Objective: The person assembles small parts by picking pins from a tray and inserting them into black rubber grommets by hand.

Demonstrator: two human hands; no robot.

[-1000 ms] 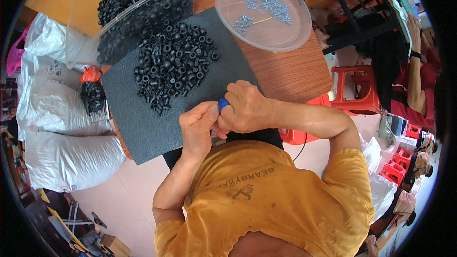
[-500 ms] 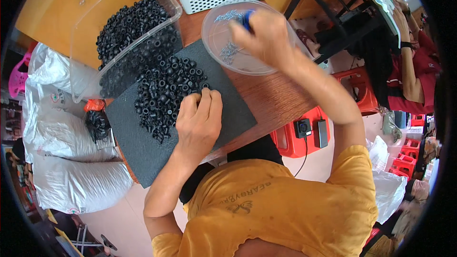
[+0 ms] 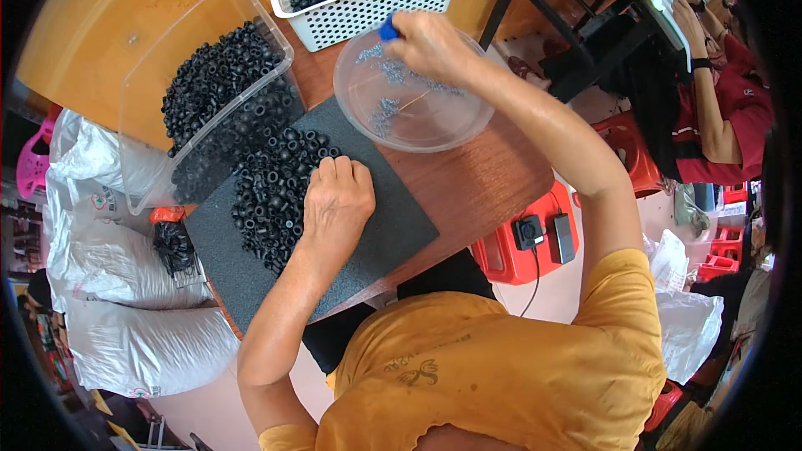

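Observation:
My left hand [image 3: 338,200] rests at the right edge of a heap of small black ring-shaped parts [image 3: 271,184] on a dark grey mat [image 3: 393,225]. Its fingers are curled down and their tips are hidden, so I cannot make out what they hold. Over a shallow round clear plastic tray [image 3: 455,129], my right hand [image 3: 430,46] grips a blue-handled tool [image 3: 388,29] whose working end does not show. Tiny silvery-blue pieces [image 3: 384,113] lie scattered in the tray.
A clear plastic bin [image 3: 280,54] full of black parts leans by the mat's far left. Behind the tray stands a white perforated basket [image 3: 368,8] with more parts. White sacks [image 3: 142,342] lie left. A red stool [image 3: 493,259] carries black devices. Another person [image 3: 718,134] sits at right.
The whole view has shifted a little. My right hand has moved left across the tray with the blue-handled tool. My left hand's fingers have curled further under beside the heap.

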